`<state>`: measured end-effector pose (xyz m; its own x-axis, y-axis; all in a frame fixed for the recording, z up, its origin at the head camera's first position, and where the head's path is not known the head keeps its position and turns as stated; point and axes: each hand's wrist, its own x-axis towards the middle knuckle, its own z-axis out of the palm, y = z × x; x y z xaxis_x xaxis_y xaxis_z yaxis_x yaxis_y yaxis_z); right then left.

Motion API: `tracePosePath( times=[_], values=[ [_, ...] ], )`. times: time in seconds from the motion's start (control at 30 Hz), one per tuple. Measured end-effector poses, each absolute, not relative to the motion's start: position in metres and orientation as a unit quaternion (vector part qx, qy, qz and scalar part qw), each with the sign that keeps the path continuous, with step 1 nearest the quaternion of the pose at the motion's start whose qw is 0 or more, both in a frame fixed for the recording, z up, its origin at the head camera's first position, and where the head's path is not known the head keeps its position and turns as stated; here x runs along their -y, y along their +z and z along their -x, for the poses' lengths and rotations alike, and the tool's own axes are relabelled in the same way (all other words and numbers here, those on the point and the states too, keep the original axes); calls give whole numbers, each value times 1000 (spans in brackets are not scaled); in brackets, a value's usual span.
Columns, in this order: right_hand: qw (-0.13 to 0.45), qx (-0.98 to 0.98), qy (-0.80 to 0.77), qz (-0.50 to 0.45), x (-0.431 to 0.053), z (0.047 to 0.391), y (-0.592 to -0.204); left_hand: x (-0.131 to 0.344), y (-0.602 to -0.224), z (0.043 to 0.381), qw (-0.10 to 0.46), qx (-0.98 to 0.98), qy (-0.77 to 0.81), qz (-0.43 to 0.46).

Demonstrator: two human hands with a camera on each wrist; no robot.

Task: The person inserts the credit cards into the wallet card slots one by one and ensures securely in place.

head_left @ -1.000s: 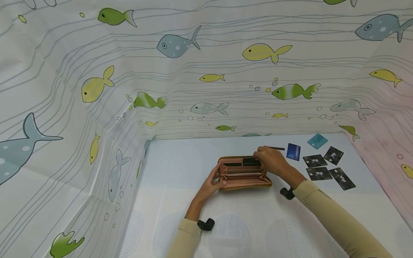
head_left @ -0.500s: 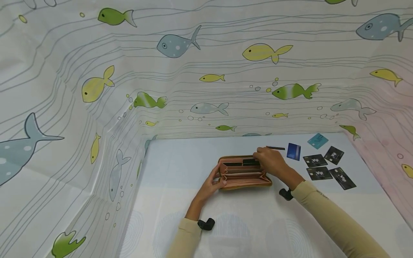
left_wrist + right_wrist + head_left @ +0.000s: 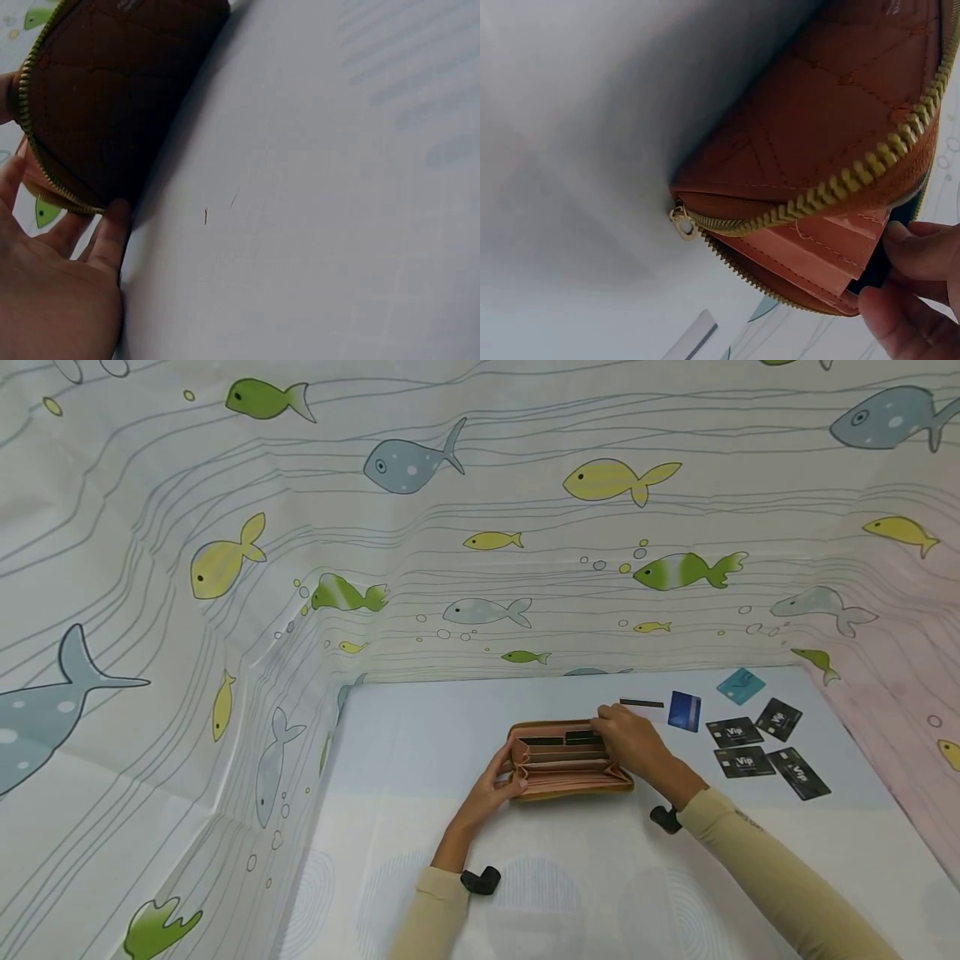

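A brown quilted zip-around wallet (image 3: 573,787) stands unzipped on the table, its pink-brown compartments facing up. My left hand (image 3: 491,789) grips its left end, fingers behind and thumb at the front, as the left wrist view also shows beside the gold zipper (image 3: 45,161). At the wallet's back right, my right hand (image 3: 637,743) pinches a black card (image 3: 874,266) that sits partly in a slot, the thumb on its face. Another black card (image 3: 542,741) shows in the slot to the left. A zipper pull (image 3: 682,223) hangs at the wallet's corner.
Right of the wallet lie a blue card (image 3: 684,712), a teal card (image 3: 741,686) and several black "Vip" cards (image 3: 744,762). A white card with a dark stripe (image 3: 642,703) lies just behind my right hand. A fish-patterned sheet (image 3: 480,577) rises behind the table.
The black card in the right slot sits slightly lower in the wallet, and my right hand has shifted a little with it. My left hand keeps its hold on the wallet.
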<state>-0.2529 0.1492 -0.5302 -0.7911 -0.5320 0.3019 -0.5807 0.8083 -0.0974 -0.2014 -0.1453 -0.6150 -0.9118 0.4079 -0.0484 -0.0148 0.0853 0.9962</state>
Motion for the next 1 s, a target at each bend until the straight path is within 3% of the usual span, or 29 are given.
tracePosePath(
  times=[0.27,0.47,1.0],
  values=[
    [151,934,79,-312,-152,251,-541,145,-617,201,168,-718,662,-132],
    [158,932,78,-318,-151,251,-543,146,-592,196,200,-705,667,-134],
    [129,940,116,-294,-148,250,-542,147,-583,195,209,-697,672,-137]
  ],
)
